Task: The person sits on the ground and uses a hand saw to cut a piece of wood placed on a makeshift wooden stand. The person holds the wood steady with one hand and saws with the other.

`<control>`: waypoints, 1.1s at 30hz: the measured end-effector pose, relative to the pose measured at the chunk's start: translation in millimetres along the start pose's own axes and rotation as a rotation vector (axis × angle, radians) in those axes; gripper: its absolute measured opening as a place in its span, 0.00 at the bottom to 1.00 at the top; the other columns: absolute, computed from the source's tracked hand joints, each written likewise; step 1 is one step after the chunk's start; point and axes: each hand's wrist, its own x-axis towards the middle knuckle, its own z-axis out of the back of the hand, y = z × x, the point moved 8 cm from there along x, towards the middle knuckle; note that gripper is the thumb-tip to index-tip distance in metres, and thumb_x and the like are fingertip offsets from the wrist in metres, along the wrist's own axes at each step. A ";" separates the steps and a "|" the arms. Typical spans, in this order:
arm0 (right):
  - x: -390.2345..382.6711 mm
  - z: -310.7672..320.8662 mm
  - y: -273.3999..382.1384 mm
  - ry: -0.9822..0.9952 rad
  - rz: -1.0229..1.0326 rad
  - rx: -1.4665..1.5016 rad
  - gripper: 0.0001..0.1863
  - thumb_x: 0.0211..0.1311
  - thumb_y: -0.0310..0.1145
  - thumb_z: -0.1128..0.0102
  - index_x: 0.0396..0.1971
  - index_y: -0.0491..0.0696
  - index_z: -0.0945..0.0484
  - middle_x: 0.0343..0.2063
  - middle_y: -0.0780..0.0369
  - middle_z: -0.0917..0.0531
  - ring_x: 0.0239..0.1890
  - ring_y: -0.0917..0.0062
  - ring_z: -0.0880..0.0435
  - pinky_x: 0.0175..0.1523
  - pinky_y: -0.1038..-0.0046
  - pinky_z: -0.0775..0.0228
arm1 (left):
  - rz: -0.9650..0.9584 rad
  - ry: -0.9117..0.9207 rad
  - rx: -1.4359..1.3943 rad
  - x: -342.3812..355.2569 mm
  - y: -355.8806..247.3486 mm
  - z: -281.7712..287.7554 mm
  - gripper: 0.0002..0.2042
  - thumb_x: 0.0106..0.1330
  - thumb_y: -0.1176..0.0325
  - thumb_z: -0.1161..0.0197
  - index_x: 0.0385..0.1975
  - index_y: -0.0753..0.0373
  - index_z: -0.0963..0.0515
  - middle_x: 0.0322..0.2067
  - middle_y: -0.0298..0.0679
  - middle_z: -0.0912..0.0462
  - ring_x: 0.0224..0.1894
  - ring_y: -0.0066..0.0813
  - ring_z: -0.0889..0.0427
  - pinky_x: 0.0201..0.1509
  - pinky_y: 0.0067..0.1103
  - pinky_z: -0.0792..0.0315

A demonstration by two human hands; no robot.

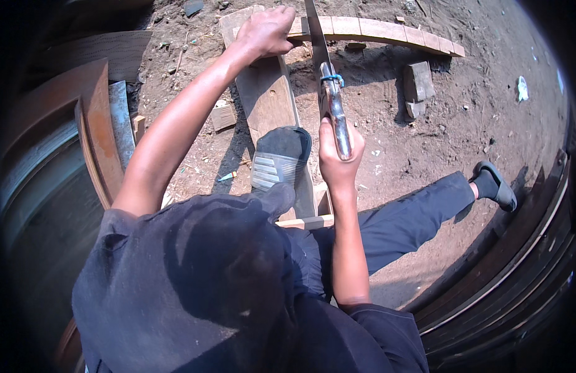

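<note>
In my right hand point(341, 148) is the handle of a handsaw point(335, 102), my fingers wrapped round it. A blue band is tied where handle and blade meet. The saw's blade points away from me and crosses a long light wooden strip point(378, 30), marked with several cross lines. My left hand point(266, 34) is closed over the strip's left part, pressing it on a plank bench point(269, 93). What my left fingers grip underneath is hidden. The strip's right end sticks out past the bench. My sandalled foot point(280, 158) rests on the plank.
Wooden blocks point(418, 87) lie on the dirt at the right, and a small block point(222, 117) beside the bench. Wooden frames point(101, 124) lean at the left. Dark stacked boards point(512, 273) line the lower right. My other leg point(418, 211) stretches out to the right.
</note>
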 end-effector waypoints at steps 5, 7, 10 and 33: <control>26.5 -19.5 -4.4 0.022 0.005 0.057 0.05 0.54 0.23 0.45 0.20 0.40 0.27 0.12 0.60 0.28 0.15 0.80 0.29 0.23 0.75 0.38 | -0.192 -0.233 -0.131 17.2 21.5 -51.0 0.19 0.45 0.68 0.33 0.34 0.64 0.34 0.35 0.47 0.25 0.40 0.51 0.22 0.42 0.38 0.26; -8.6 -4.0 -13.6 0.031 0.003 -0.012 0.03 0.53 0.21 0.45 0.22 0.40 0.26 0.14 0.58 0.26 0.16 0.79 0.25 0.24 0.74 0.35 | -0.192 -0.241 -0.129 15.2 22.0 -48.4 0.19 0.46 0.66 0.33 0.34 0.64 0.34 0.35 0.47 0.25 0.40 0.51 0.22 0.42 0.38 0.26; -62.1 24.9 -22.0 0.053 -0.025 -0.131 0.02 0.51 0.19 0.45 0.24 0.38 0.24 0.15 0.56 0.24 0.18 0.74 0.21 0.27 0.74 0.31 | -0.163 -0.210 -0.099 13.1 18.0 -47.4 0.19 0.47 0.65 0.33 0.35 0.65 0.33 0.36 0.47 0.24 0.41 0.49 0.22 0.44 0.37 0.25; 24.3 -18.8 -5.3 0.015 0.054 0.025 0.08 0.58 0.24 0.45 0.20 0.39 0.28 0.13 0.63 0.30 0.16 0.83 0.34 0.23 0.74 0.42 | -0.208 -0.216 -0.122 21.9 14.5 -49.6 0.19 0.47 0.65 0.33 0.34 0.67 0.34 0.35 0.48 0.26 0.40 0.50 0.23 0.43 0.38 0.27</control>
